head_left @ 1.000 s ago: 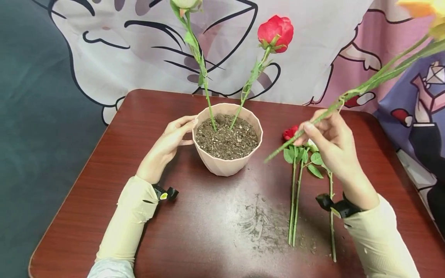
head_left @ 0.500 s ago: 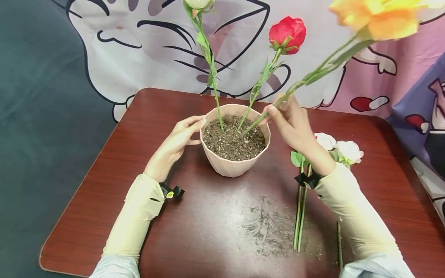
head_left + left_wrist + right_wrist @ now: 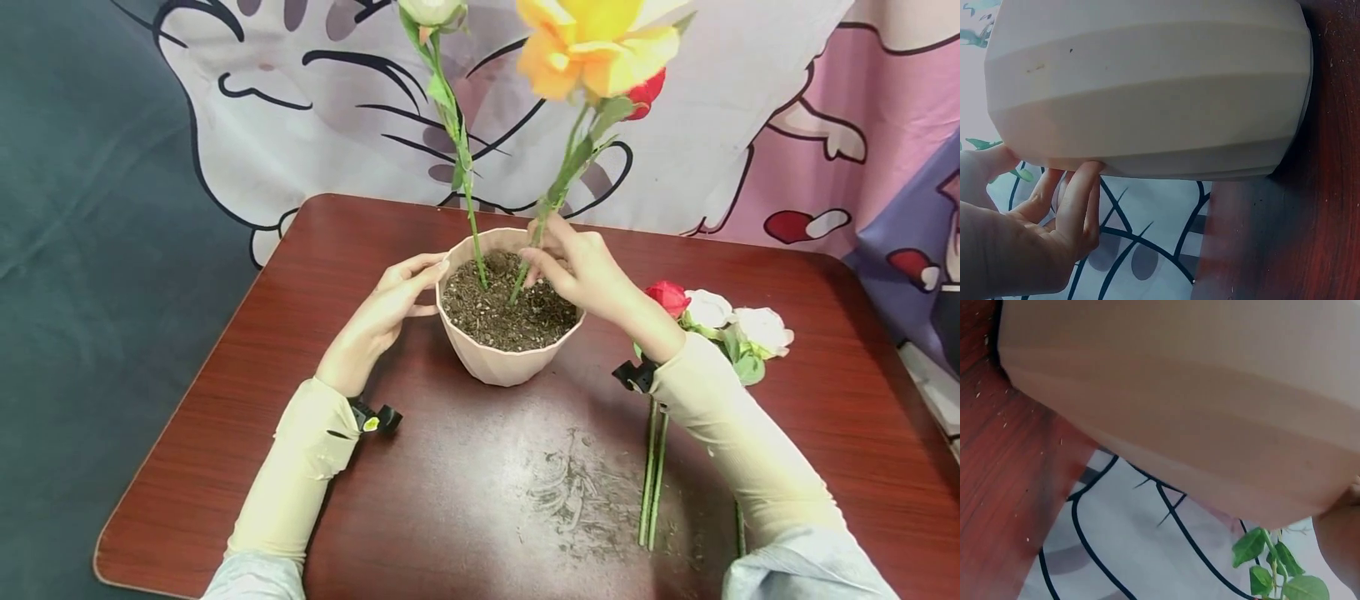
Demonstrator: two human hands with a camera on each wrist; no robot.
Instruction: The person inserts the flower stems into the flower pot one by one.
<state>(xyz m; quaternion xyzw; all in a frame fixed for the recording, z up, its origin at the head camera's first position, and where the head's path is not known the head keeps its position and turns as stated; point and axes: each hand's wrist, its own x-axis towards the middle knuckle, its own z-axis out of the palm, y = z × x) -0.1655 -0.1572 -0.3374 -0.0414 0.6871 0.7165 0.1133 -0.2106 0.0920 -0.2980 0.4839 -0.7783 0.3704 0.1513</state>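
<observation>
A pale pink flowerpot of dark soil stands on the table. My left hand holds its left side, fingertips on the outer wall and thumb at the rim in the left wrist view. With my right hand I pinch the stem of a yellow rose low down, over the pot. The stem's lower end meets the soil. A white rose stands upright in the soil further left. Behind the yellow bloom, a red rose is mostly hidden.
Right of the pot lie a red rose and two white roses, partly under my right forearm, their stems pointing toward me. Soil crumbs smear the reddish-brown table. A cartoon-print cloth hangs behind.
My right hand has brought the yellow rose leftward from the table's right side to the pot, stem end lowered to the soil and bloom tilted more upright. My left hand stays on the pot.
</observation>
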